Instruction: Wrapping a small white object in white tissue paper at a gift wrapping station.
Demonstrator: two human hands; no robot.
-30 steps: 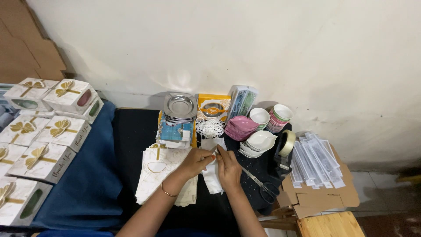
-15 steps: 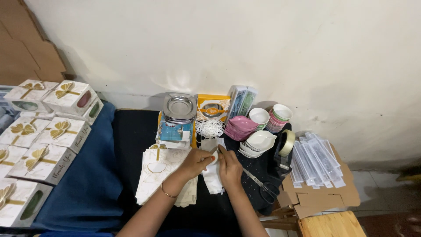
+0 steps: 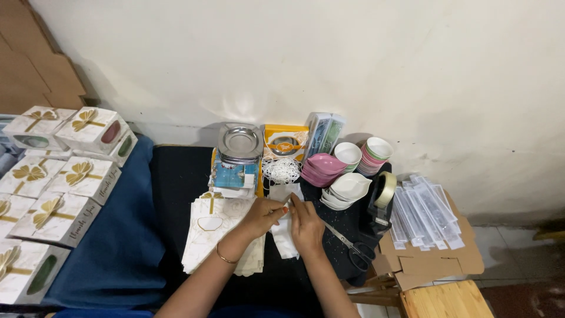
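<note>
My left hand (image 3: 263,215) and my right hand (image 3: 306,224) meet over a small white cloth pouch (image 3: 285,234) on the black table cover (image 3: 176,176). Both pinch the pouch's upper edge, fingertips almost touching. A gold bangle circles my left wrist. To the left of the hands lies a stack of flat white cartons with gold trim (image 3: 207,232). A pair of scissors (image 3: 351,247) rests just right of my right hand.
White gift boxes with gold bows (image 3: 65,176) fill the blue cloth at left. Behind the hands stand steel plates (image 3: 240,141), a coil of white string (image 3: 280,169), pink and white bowls (image 3: 347,171), a tape dispenser (image 3: 382,197) and clear packets on cardboard (image 3: 425,212).
Both hands shifted only slightly while working the top edge of the pouch. Nothing else moved.
</note>
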